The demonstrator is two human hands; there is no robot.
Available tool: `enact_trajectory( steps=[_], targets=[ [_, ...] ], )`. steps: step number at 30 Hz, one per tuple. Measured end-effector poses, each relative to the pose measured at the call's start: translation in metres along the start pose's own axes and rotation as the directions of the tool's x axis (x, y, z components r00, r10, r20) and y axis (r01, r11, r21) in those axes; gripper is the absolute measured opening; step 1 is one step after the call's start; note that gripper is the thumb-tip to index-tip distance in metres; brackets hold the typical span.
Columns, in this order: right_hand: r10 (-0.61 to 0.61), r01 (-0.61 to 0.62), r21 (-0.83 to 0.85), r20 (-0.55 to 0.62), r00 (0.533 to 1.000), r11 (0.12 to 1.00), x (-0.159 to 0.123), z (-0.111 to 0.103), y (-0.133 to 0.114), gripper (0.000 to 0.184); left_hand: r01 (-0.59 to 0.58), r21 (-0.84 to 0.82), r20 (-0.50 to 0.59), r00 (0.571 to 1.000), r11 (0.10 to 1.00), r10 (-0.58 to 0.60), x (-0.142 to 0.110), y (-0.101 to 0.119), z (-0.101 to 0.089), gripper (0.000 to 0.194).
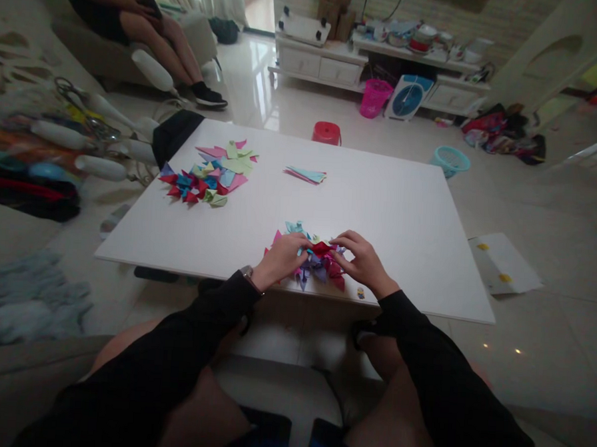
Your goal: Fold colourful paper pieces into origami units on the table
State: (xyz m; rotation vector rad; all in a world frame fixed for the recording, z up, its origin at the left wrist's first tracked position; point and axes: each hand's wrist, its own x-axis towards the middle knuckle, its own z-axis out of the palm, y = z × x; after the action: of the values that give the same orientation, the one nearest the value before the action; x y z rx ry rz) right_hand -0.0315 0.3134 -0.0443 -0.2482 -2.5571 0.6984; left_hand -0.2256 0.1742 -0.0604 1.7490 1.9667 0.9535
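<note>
Probably for steadiness, left hand [283,255] and right hand [364,260] pinch a red folded-paper piece [320,249] from both sides, grip nearly closed, amid a multicoloured folded-paper cluster [318,271].

No lettering (nor any number) is readable.

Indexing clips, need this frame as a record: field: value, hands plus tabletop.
left hand: fingers on left end of red folded paper
right hand: fingers on its right end
under hands: multicoloured paper cluster, near table's front edge
surface: white table
table left: larger pile of folded paper
table middle, beyond hands: narrow paper stack
behind table: red stool, pink basket
</note>
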Motion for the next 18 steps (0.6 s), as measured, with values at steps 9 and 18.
enact_trajectory(
  steps=[9,18],
  targets=[
    [0.009,0.015,-0.178,0.132,0.991,0.984,0.000,0.011,0.000,0.008,-0.100,0.061,0.050,0.994,0.993,0.097,-0.002,0.011,0.004,0.025],
    [0.054,-0.013,-0.268,0.146,0.988,0.963,-0.001,0.005,0.005,0.010,-0.172,0.001,-0.041,0.984,0.985,0.172,0.000,0.010,0.007,0.026]
  ],
)
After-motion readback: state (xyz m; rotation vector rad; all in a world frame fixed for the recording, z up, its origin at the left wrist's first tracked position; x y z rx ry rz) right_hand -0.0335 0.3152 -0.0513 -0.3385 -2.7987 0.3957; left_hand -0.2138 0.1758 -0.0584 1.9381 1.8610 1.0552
